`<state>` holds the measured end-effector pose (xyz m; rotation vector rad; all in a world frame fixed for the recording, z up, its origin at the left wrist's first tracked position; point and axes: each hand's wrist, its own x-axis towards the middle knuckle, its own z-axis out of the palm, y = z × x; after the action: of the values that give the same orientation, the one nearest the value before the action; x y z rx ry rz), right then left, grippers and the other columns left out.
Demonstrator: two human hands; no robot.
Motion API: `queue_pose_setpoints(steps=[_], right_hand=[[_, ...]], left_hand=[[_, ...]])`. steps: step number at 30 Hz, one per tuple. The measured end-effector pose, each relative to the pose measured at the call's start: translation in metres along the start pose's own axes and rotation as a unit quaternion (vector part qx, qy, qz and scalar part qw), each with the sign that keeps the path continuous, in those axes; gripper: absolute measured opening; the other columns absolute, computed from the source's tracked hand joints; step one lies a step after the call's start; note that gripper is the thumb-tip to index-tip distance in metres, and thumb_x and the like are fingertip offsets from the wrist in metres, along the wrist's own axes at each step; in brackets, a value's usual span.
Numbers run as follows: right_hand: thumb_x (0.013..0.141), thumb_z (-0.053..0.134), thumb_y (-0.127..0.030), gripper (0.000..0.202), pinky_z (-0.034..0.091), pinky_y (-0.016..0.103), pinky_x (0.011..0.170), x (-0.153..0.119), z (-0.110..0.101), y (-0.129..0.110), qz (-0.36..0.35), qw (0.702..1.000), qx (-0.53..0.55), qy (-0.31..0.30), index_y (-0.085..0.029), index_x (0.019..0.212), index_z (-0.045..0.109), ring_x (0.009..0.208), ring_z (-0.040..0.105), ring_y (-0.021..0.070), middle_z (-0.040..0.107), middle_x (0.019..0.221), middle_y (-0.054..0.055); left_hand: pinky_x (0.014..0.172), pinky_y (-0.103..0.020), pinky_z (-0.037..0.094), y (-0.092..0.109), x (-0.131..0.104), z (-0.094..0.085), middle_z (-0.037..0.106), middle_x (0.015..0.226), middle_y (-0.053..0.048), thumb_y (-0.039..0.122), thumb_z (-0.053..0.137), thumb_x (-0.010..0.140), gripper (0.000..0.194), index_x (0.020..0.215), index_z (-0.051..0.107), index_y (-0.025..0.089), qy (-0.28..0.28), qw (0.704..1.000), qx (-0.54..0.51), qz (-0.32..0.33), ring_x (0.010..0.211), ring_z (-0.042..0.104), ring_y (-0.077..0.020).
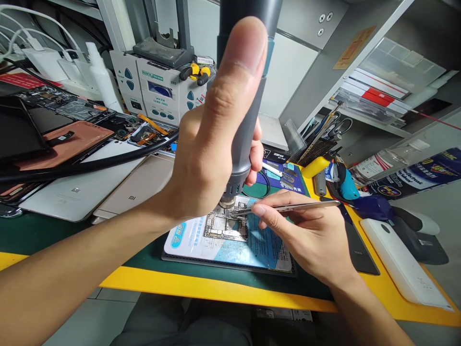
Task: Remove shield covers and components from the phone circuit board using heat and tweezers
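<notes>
My left hand [212,129] is wrapped round a dark grey hot air gun [247,129], thumb up along its body. The nozzle points down, just above a phone circuit board [225,228]. In my right hand [306,226] a pair of metal tweezers [302,206] is pinched, tips reaching left to the board under the nozzle. Whether the tips grip a part is too small to tell. Beneath the board lies a white and blue printed pad [201,250] on the dark green mat [151,242].
A hot air station [158,89] stands at the back left. Its thick black hose [118,161] crosses over several phones and a white phone shell [84,180]. At right are a yellow bottle [315,167], a clear bottle [387,166] and a white power bank-like block [401,264].
</notes>
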<state>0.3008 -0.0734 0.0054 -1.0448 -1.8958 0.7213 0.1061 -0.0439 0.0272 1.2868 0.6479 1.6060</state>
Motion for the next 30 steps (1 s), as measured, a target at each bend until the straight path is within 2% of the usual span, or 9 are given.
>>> queue_pose_setpoints(steps=[5, 10, 14, 24, 30], right_hand=[[0.096, 0.091, -0.019, 0.009, 0.061, 0.020, 0.062, -0.0003, 0.0001, 0.0011, -0.006, 1.000, -0.004, 0.003, -0.021, 0.087, 0.089, 0.065, 0.076, 0.0124, 0.086, 0.080, 0.000], [0.095, 0.090, -0.017, 0.010, 0.063, 0.023, 0.063, -0.0003, 0.0003, 0.0013, -0.019, 1.000, -0.008, 0.003, -0.021, 0.086, 0.089, 0.063, 0.075, 0.0137, 0.087, 0.080, 0.001], [0.095, 0.089, -0.016, 0.011, 0.066, 0.027, 0.065, -0.0007, -0.0006, 0.0002, -0.030, 0.999, -0.013, 0.004, -0.022, 0.085, 0.088, 0.065, 0.077, 0.0172, 0.087, 0.080, 0.002], [0.095, 0.088, -0.013, 0.013, 0.067, 0.026, 0.069, -0.0008, -0.0006, -0.0008, -0.049, 0.999, -0.012, -0.003, -0.022, 0.086, 0.087, 0.069, 0.080, 0.0170, 0.087, 0.081, 0.001], [0.096, 0.088, -0.013, 0.013, 0.065, 0.025, 0.069, -0.0019, -0.0018, -0.0004, -0.052, 0.999, -0.009, -0.012, -0.022, 0.087, 0.087, 0.071, 0.079, 0.0158, 0.087, 0.081, 0.001]], left_hand=[[0.055, -0.039, 0.057, -0.0011, 0.0001, -0.0009, 0.061, 0.067, -0.001, 0.090, 0.055, 0.098, 0.070, 0.078, 0.067, 0.024, 0.001, 1.000, -0.001, -0.001, 0.060, 0.067, -0.0200], [0.054, -0.040, 0.056, -0.0020, 0.0002, 0.0000, 0.061, 0.068, 0.000, 0.083, 0.057, 0.102, 0.064, 0.080, 0.069, 0.024, -0.003, 1.000, 0.006, 0.017, 0.058, 0.065, -0.0199], [0.054, -0.039, 0.058, -0.0017, -0.0008, -0.0006, 0.061, 0.066, 0.000, 0.082, 0.052, 0.104, 0.065, 0.079, 0.067, 0.025, 0.006, 1.000, 0.024, 0.019, 0.058, 0.067, -0.0204], [0.050, -0.036, 0.057, 0.0032, 0.0014, 0.0048, 0.058, 0.065, -0.001, 0.083, 0.043, 0.106, 0.070, 0.075, 0.068, 0.025, 0.031, 0.999, 0.020, 0.004, 0.055, 0.066, -0.0196], [0.050, -0.040, 0.057, 0.0044, 0.0010, 0.0072, 0.058, 0.068, -0.002, 0.101, 0.039, 0.093, 0.082, 0.073, 0.067, 0.026, 0.042, 0.999, 0.020, 0.006, 0.055, 0.062, -0.0197]])
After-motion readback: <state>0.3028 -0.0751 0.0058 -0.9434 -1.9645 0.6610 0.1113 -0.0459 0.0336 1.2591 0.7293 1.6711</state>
